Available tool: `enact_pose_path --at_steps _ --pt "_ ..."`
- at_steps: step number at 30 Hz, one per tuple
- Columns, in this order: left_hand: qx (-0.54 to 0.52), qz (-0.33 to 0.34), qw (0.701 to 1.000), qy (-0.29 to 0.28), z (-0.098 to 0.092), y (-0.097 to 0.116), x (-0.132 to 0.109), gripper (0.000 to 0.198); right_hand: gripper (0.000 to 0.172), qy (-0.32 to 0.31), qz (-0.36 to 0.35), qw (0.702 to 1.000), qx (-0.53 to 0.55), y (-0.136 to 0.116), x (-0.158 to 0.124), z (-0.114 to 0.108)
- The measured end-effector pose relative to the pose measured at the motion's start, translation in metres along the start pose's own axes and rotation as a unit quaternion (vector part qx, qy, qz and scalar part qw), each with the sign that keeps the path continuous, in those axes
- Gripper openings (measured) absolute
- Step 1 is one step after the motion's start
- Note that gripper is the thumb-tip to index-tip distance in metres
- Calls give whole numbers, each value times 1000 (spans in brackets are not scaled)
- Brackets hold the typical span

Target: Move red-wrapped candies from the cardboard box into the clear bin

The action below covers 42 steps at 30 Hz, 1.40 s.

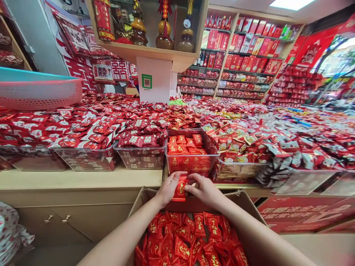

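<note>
My left hand (pixel 167 188) and my right hand (pixel 204 189) meet over the far edge of a cardboard box (pixel 138 205), both pinched on a small stack of red candy packets (pixel 180 189). The box below holds several loose red packets (pixel 191 238) with gold writing. Just beyond my hands stands a clear plastic bin (pixel 191 162) partly filled with the same red packets.
More clear bins (pixel 141 157) of red wrapped sweets line the beige counter (pixel 83 177) left and right. A pink and teal basket (pixel 39 90) sits at upper left. Shelves of red boxes (pixel 244 48) fill the back wall. Cabinet doors (pixel 58 220) lie below the counter.
</note>
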<state>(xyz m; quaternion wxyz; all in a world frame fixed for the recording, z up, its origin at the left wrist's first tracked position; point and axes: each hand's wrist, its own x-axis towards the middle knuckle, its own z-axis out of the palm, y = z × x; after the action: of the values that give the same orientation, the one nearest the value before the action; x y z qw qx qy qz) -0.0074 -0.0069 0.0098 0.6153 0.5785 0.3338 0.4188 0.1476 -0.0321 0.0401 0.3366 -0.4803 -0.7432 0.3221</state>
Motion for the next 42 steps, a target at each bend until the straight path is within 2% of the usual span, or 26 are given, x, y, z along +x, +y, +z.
enact_pose_path --at_steps 3,7,10,12,14,16,18,20,23,25,28,32,34,36,38,39,40,42 --pt "32 0 999 -20 1 1 0 45 19 -1 -1 994 107 20 -1 17" --pt "-25 -70 993 -91 -5 5 2 61 17 72 -4 987 145 22 -6 13" --pt "-78 -132 977 -150 -12 9 3 67 13 122 -106 985 60 15 -12 7" --pt "-87 -129 976 -150 -15 10 3 52 12 102 -195 975 -28 12 -15 7" --pt "-87 -98 984 -119 -16 10 2 40 18 58 -240 966 -73 13 -16 8" --pt "-81 -70 990 -90 -14 8 2 44 22 50 -229 970 -64 16 -14 10" --pt "-62 -52 993 -82 -12 5 2 50 20 81 -170 982 -13 21 -11 12" --pt "-50 -41 993 -99 -9 3 2 58 18 103 -84 988 73 25 -8 13" --pt "-59 -32 988 -141 -5 2 0 73 26 71 -1 980 188 29 -5 15" --pt "-45 -35 986 -155 -2 2 -2 80 31 60 14 974 220 31 -3 17" --pt "6 -17 989 -146 1 4 -5 83 42 65 28 970 233 34 -2 21" --pt "65 -8 986 -151 -1 3 -4 84 20 13 11 987 162 26 -4 12" --pt "77 -20 985 -152 -4 0 -2 68 17 12 -22 993 112 13 -6 -5" --pt "86 -37 985 -148 -5 -2 -2 47 14 77 -57 991 95 -3 -7 -29" --pt "120 -44 983 -135 -3 4 -3 40 13 195 -90 972 96 -19 -6 -58" --pt "151 -25 981 -121 0 11 -4 36 14 254 -106 957 88 -26 -5 -72" --pt "193 11 976 -102 4 20 -3 33 15 303 -121 942 72 -31 -3 -86" --pt "290 149 943 -61 15 47 5 27 15 357 -138 923 31 -38 1 -110"
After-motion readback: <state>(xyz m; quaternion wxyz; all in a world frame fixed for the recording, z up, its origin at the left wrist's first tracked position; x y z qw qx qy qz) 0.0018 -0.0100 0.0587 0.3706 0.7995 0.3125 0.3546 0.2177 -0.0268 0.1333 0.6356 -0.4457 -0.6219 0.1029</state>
